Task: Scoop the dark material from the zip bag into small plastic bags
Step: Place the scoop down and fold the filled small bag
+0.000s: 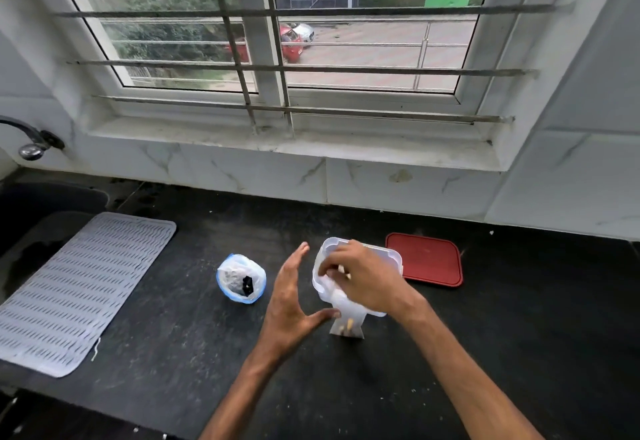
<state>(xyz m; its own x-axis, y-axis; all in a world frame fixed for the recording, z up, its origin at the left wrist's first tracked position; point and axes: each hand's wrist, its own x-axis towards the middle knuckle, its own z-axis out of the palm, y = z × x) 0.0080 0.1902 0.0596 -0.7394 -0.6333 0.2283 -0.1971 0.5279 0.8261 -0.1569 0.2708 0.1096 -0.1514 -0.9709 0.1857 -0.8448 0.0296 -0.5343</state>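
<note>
black counter (166, 308) below the window (363, 59) carries the zip bag (241, 282) of dark material at centre-left, untouched, while your right hand (363, 277) pinches a small plastic bag (346, 323) at the clear container (394, 257), left hand (291, 296) spread beside it: likely bag-fetching, so next open its mouth.

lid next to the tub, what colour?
Red; the lid lies flat on the counter, clear in the head view.

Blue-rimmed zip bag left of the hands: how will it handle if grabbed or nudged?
Zip bag probably floppy: its film walls look crinkled and slumped. Likely light, since only a little dark material shows inside. It stands open-mouthed on the counter, so a sideways push may tip it and spill.
</note>
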